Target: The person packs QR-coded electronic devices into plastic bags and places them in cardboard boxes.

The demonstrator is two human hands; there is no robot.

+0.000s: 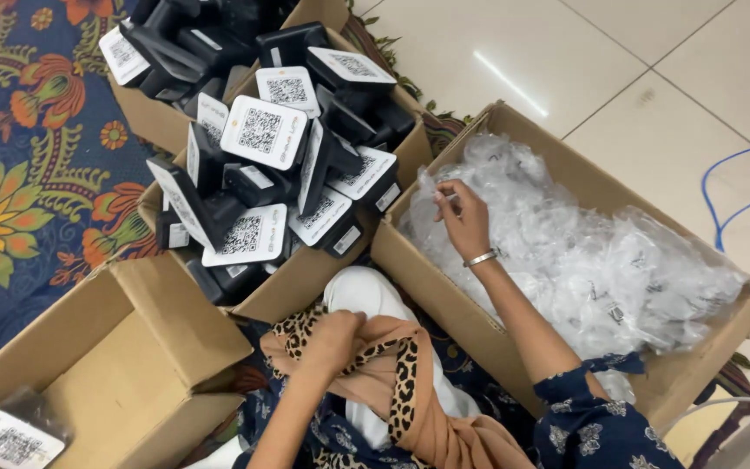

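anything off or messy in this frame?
Mostly tidy. The black devices are heaped at all angles and rise above their cardboard box rim. The right hand pinches a clear bag from the carton of bags; the left hand rests on the scarf.

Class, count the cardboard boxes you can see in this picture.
4: a far box top left, a middle box of black devices, a box of plastic bags right, a box bottom left.

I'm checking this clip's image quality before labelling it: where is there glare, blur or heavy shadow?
Head view: a bright streak of glare on the tiled floor; the clear plastic bags in the cardboard box shine and wash out; the right hand is sharp, the left hand slightly soft; shadows are faint; straight box edges bow a little near the frame border.
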